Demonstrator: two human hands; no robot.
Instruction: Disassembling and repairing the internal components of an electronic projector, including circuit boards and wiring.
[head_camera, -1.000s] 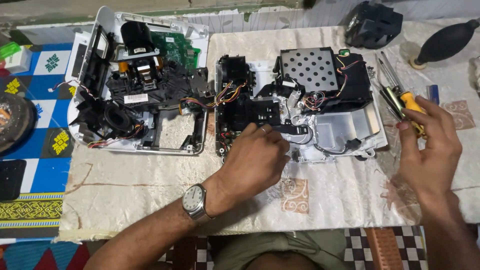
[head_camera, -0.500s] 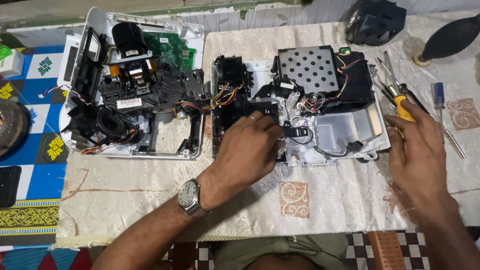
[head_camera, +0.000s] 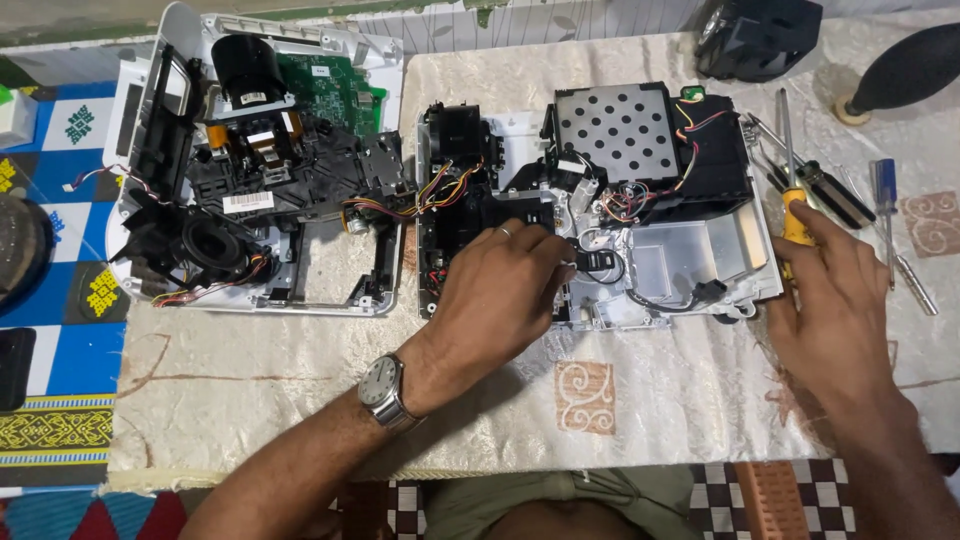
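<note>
1. While I am pressing my left hand (head_camera: 500, 290) flat into the open white chassis (head_camera: 700, 250), lying at the middle of the cloth-covered table (head_camera: 250, 370), its fingers are resting unclenched on a black part; I am judging that any shove could be cracking a clip.
2. I am closing my right hand (head_camera: 835, 300) round the yellow-handled screwdriver (head_camera: 795, 215) just beside the chassis; its tip could be slipping into the coloured wires (head_camera: 625, 200).
3. I am also risking a tug on the wire bundle (head_camera: 420, 200) bridging to the second open housing (head_camera: 260, 170) on the left.
</note>
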